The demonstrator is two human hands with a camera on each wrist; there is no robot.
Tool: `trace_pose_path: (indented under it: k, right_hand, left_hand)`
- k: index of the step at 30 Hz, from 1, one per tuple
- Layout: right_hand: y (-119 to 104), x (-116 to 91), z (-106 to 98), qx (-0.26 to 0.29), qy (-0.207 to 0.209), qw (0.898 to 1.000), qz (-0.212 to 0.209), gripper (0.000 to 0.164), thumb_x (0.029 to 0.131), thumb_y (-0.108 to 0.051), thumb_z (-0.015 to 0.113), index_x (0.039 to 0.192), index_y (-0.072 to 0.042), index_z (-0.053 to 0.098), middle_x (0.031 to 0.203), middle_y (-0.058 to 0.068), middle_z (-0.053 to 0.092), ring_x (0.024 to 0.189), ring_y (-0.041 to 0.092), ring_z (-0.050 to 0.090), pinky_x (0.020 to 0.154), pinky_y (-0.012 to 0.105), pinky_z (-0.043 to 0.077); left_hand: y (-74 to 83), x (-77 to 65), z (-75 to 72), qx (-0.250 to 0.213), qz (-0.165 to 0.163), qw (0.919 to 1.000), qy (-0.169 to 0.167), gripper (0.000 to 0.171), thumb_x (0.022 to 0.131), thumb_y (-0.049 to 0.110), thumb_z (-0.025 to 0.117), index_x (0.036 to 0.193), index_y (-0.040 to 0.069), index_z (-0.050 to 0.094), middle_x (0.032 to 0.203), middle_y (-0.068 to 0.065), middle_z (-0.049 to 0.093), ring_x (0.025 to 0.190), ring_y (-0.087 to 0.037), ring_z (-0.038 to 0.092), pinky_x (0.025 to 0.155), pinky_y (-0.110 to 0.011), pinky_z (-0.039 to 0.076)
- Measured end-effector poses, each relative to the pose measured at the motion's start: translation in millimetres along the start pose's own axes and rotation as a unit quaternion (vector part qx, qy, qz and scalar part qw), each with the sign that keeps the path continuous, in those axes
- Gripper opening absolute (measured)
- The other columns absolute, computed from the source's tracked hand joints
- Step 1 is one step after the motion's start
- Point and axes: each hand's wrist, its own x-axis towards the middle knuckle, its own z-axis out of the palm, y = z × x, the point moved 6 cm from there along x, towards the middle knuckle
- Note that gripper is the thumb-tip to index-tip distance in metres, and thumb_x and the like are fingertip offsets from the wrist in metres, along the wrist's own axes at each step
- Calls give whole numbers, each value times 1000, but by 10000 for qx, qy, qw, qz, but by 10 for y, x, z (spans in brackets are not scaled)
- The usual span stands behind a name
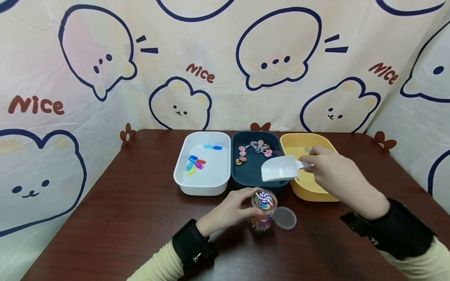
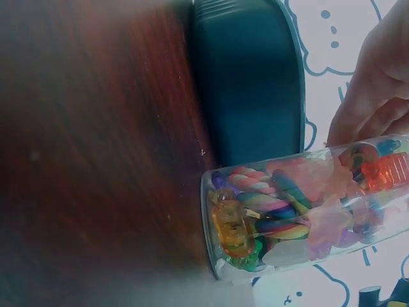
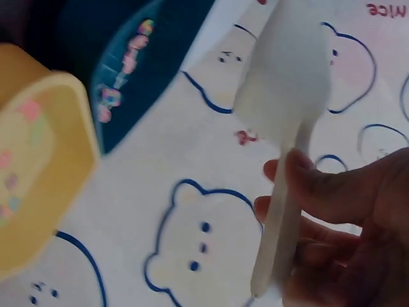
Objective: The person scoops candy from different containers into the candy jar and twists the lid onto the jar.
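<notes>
The right hand (image 1: 337, 171) pinches the handle of a white plastic scoop (image 1: 280, 168) between thumb and curled fingers, holding it in the air above the near edge of the dark blue tray (image 1: 254, 171), its bowl turned toward the left. In the right wrist view the thumb lies across the flat handle and the fingers wrap behind it. The left hand (image 1: 230, 212) curls its fingers round a small clear jar (image 1: 263, 212) that stands upright on the table, just in front of the blue tray; the jar is filled with coloured candy-shaped pieces, and a striped swirl piece (image 1: 263, 199) sits at its mouth. The jar's clear lid (image 1: 285, 217) lies flat on the table, just to the right of the jar.

Whether the scoop carries anything cannot be told, since its bowl faces away. The yellow tray (image 1: 306, 187) is partly covered by the right hand, and its contents look like pale blurred shapes, perhaps more small pieces. The white tray (image 1: 204, 187) holds a few bright wrapped-candy shapes; the blue one holds swirled ones.

The three trays stand side by side on a dark brown wooden table (image 1: 123, 218), backed by a cream cloth (image 1: 211, 58) printed with cartoon bears and the word "Nice".
</notes>
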Motion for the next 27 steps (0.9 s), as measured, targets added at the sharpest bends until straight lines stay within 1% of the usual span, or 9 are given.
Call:
trace_pose_path:
  k: [2, 5, 6, 7, 9, 12, 18, 23, 27]
  right_hand:
    - [-9, 56, 134, -60, -269, 9995, 159, 23, 85, -1, 78, 108, 2, 76, 89, 15, 62, 71, 21, 52, 54, 28, 47]
    - [-66, 147, 342, -127, -568, 9979, 302, 16, 87, -8, 79, 101, 0, 77, 84, 13, 60, 72, 23, 51, 60, 33, 48]
    - [-83, 171, 409, -124, -647, 9972, 356, 14, 89, -10, 78, 98, 0, 77, 81, 12, 59, 71, 24, 51, 59, 34, 47]
    - [-101, 198, 467, -115, -689, 9967, 419, 11, 90, -11, 77, 94, 0, 76, 78, 11, 58, 69, 24, 51, 59, 34, 46]
    - [-132, 245, 565, -11, -665, 9966, 486, 12, 93, -10, 73, 86, 0, 74, 73, 10, 55, 66, 23, 50, 60, 33, 43]
    - [-161, 310, 678, 88, -617, 9965, 564, 16, 94, -8, 69, 82, 2, 71, 66, 7, 52, 60, 20, 49, 56, 30, 40]
    - [-174, 382, 795, -136, -738, 9951, 639, 18, 94, -11, 71, 86, 5, 73, 65, 7, 54, 60, 20, 51, 56, 32, 46]
    - [-211, 323, 823, -204, -703, 9958, 558, 23, 95, -17, 73, 88, 5, 75, 65, 7, 55, 60, 20, 51, 59, 33, 44]
    - [-221, 273, 809, -140, -692, 9959, 563, 24, 94, -18, 74, 89, 5, 75, 68, 8, 55, 62, 20, 51, 58, 32, 43]
  left_hand:
    - [-8, 2, 4, -8, -59, 10000, 12, 51, 102, 16, 63, 149, 3, 50, 139, -15, 64, 126, -23, 58, 113, -35, 47]
    - [-26, 4, 11, -19, -96, 9999, 25, 51, 102, 17, 63, 149, 3, 50, 139, -15, 64, 126, -23, 58, 113, -37, 47]
    - [-29, 3, 12, -23, -83, 10000, 27, 51, 102, 16, 62, 149, 3, 50, 139, -15, 64, 125, -23, 59, 113, -36, 48]
    - [-32, 2, 12, -24, -70, 10000, 34, 50, 102, 16, 62, 149, 3, 50, 139, -15, 64, 125, -23, 59, 112, -36, 48]
    - [-36, -2, 11, -27, -45, 10000, 50, 49, 102, 16, 62, 149, 3, 51, 138, -15, 64, 125, -22, 59, 112, -34, 48]
    - [-35, -8, 5, -43, -21, 10000, 74, 49, 103, 17, 62, 148, 3, 51, 138, -15, 65, 125, -22, 59, 112, -33, 48]
    - [-34, -4, 9, -109, -70, 9999, 86, 50, 102, 18, 62, 149, 3, 51, 139, -16, 65, 127, -25, 60, 114, -42, 47]
    - [-25, -6, 23, -69, -84, 9999, 82, 51, 102, 17, 63, 149, 2, 50, 138, -16, 65, 126, -25, 60, 112, -38, 48]
    - [-27, -19, 18, -50, -153, 9998, 129, 52, 101, 17, 64, 149, 3, 50, 138, -16, 65, 126, -26, 60, 112, -40, 48]
